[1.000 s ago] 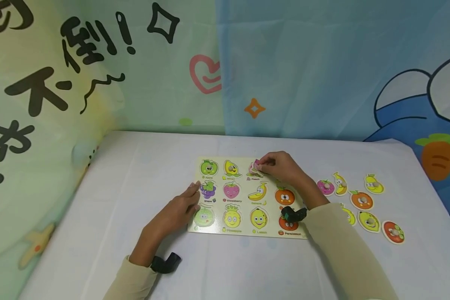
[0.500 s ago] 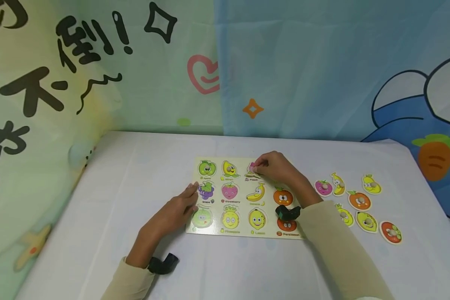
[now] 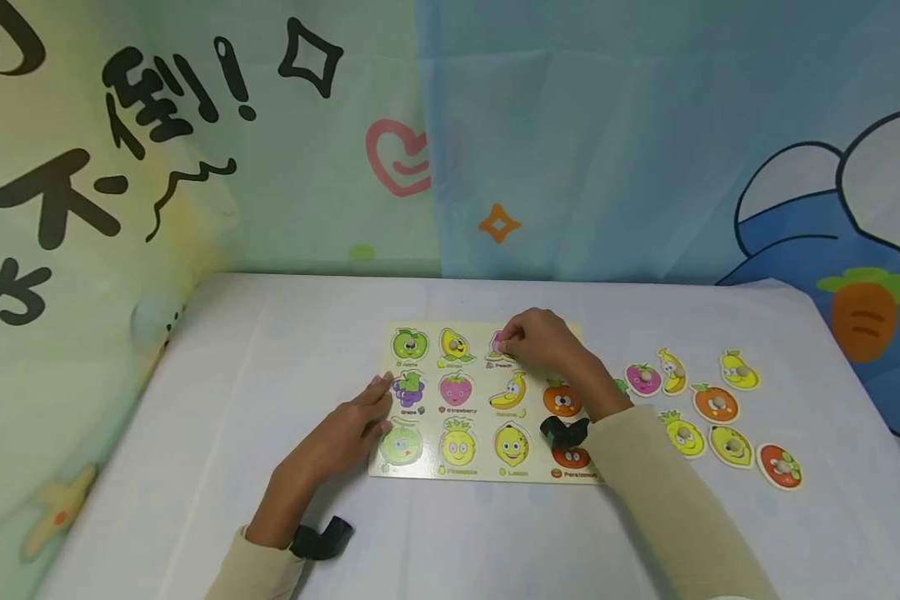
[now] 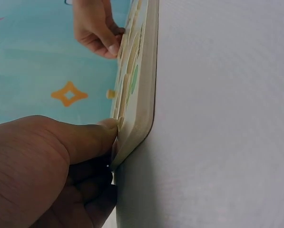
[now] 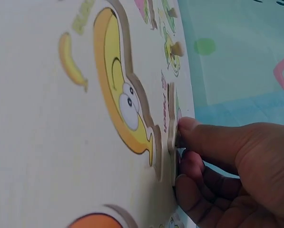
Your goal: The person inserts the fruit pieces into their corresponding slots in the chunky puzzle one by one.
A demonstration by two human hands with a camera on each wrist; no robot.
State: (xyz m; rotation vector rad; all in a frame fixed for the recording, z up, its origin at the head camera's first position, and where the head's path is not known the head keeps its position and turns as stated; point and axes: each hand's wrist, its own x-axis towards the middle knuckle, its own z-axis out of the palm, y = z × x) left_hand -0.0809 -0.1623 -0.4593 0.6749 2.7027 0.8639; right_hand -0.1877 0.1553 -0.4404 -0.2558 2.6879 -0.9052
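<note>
A pale fruit puzzle board (image 3: pixel 483 454) lies flat on the white table. At its left edge, my left hand (image 3: pixel 348 429) steadies it; in the left wrist view the thumb (image 4: pixel 92 140) rests on the board's corner and bent fingers sit against its side. My right hand (image 3: pixel 543 342) pinches a pink peach piece (image 3: pixel 497 342) over the peach slot in the top row. In the right wrist view, that piece (image 5: pixel 172 126) stands partly above the slot, at a slant, thumb and fingertips on it. Knobbed apple (image 3: pixel 409 343) and yellow mango (image 3: pixel 455 344) pieces sit in slots beside it.
Right of the board lie several loose pieces, among them a purple fruit (image 3: pixel 643 380), a banana (image 3: pixel 672 372), an orange (image 3: pixel 716 403), a pineapple (image 3: pixel 683 434), a lemon (image 3: pixel 731 446) and a red fruit (image 3: pixel 780 466). A printed cloth (image 3: pixel 570 150) hangs behind.
The right hand stays at the peach slot and shifts the peach piece slightly within it. The left hand keeps its place at the board's edge. The head view drifts a little.
</note>
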